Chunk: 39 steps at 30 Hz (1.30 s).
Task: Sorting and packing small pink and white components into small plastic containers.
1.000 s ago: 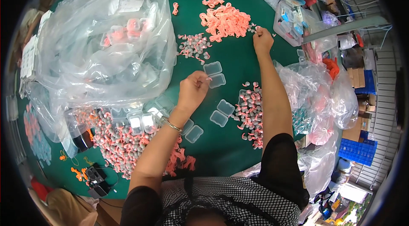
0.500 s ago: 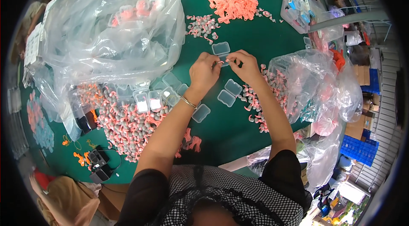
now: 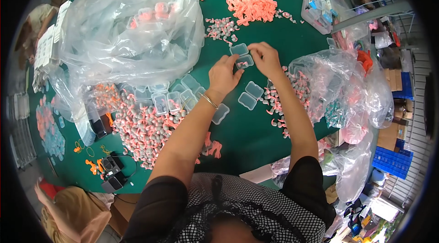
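From where I stand, a big clear bag [image 3: 105, 53] slumps at the left, with a heap of pink-and-grey pieces [image 3: 146, 140] below it, probably for easy reach. The left hand [image 3: 222, 76] has thumb and fingers spread by an open clear box [image 3: 238, 50], perhaps steadying it; I can't tell if it grips. The box lies between both hands, pink bits [image 3: 243, 64] in its near half. The right hand [image 3: 266, 61] bends its fingers beside it, grasp unclear, another heap [image 3: 298, 86] presumably kept handy alongside.
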Motion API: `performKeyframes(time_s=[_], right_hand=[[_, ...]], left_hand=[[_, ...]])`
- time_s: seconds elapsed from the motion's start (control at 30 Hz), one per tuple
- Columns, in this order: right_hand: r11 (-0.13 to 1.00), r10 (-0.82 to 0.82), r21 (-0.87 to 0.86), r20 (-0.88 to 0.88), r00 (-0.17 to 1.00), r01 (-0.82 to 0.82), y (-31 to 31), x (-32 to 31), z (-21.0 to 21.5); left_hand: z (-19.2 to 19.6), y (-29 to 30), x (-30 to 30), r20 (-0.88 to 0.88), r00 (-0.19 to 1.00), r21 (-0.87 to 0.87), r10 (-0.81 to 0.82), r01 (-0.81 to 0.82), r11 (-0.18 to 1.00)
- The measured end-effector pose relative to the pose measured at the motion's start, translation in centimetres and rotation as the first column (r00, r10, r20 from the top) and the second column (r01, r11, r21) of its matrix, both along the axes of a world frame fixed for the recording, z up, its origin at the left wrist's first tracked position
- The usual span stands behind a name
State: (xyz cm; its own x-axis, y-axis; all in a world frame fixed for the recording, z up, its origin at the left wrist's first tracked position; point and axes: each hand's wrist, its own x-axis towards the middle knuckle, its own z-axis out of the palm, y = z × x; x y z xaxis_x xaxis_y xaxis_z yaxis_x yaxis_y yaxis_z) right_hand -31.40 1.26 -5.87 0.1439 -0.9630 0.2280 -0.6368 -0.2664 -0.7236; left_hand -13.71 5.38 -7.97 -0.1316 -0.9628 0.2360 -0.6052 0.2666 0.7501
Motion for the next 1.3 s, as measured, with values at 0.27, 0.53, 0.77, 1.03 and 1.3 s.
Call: performKeyframes(time_s=[0.27,0.53,0.77,1.03,1.3], right_hand=[[0.966,-0.206,-0.151,0.047,0.977,0.211,-7.3,0.3,-3.1],[0.948,-0.222,-0.293,-0.333,0.916,0.123,-10.4,1.4,-2.8],[0.902,-0.189,-0.419,-0.166,0.968,0.104,-7.0,0.4,0.1],[0.962,0.250,-0.094,-0.088,0.964,-0.257,0.4,-1.4,0.6],[0.917,0.303,-0.160,-0.315,0.900,-0.365,0.8,-1.0,0.4]], left_hand=[[0.1,-0.1,-0.2,-0.036,0.999,-0.005,-0.035,0.034,0.999],[0.3,0.1,-0.2,-0.052,0.998,0.029,-0.030,0.032,0.999],[0.1,0.2,0.2,-0.047,0.998,0.052,-0.029,0.031,0.998],[0.5,0.0,-0.2,-0.026,0.999,0.015,-0.025,0.026,1.000],[0.1,0.2,-0.1,-0.014,1.000,0.023,-0.015,0.015,1.000]])
